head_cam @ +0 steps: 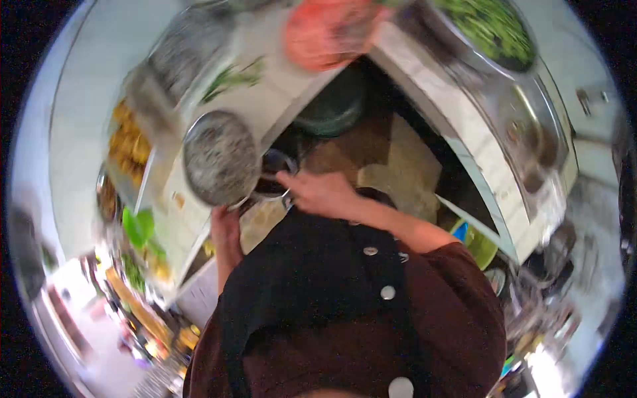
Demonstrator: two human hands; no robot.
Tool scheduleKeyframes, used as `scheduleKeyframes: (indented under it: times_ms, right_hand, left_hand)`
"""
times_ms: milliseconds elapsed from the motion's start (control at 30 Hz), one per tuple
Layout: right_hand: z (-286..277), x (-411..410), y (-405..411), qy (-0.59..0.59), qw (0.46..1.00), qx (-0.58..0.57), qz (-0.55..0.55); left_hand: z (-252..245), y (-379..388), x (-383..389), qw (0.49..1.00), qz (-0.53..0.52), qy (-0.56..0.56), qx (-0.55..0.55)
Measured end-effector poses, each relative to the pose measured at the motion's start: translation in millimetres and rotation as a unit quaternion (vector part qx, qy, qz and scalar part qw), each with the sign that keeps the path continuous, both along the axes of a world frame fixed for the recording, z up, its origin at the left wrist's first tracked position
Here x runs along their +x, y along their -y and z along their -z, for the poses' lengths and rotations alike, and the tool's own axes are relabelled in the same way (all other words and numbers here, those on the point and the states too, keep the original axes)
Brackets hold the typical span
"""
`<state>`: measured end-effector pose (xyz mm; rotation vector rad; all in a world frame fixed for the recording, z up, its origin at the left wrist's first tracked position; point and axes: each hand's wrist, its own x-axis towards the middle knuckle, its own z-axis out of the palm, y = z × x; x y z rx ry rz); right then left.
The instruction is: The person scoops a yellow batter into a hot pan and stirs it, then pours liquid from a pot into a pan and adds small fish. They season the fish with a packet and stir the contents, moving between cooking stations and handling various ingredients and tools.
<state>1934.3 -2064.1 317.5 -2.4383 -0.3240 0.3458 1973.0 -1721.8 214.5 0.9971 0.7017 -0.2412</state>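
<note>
A round metal pan or bowl [221, 158] with greyish, mottled contents, blurred, is tilted at the near edge of the light countertop [278, 87]. My left hand [227, 229] is closed on its lower rim. Just right of the pan, my right hand [318, 191] is closed on a thin handle; whether this belongs to the pan or to a separate utensil cannot be told. A dark round vessel [273, 169] shows below the counter edge, partly behind the handle. Green sprigs [233, 78] lie on the counter beyond the pan.
Yellow-brown food pieces [128, 144] and green leaves [139, 228] are on the left counter. A red plastic item [328, 35] sits at the corner. To the right are a metal sink [535, 124] and a bowl of green vegetables [490, 32]. A green bin [473, 244] stands below the counter.
</note>
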Motion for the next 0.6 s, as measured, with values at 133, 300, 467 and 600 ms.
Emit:
scheduleKeyframes:
  times_ms: [133,300,467,600]
  right_hand:
    - [28,-12,12,-0.007,0.996,0.082,0.034]
    - [48,-15,12,0.073,0.987,0.121,0.076]
    - [37,3,17,-0.045,0.989,0.139,0.015]
    - [22,36,14,0.019,0.972,0.231,0.038]
  left_hand:
    - [-7,-9,24,0.995,0.071,-0.063,0.025]
    - [-18,-4,47,0.991,0.097,-0.084,0.046]
    - [-3,-3,50,0.996,0.051,-0.047,-0.063]
    - [-45,45,60,0.998,0.028,-0.059,0.025]
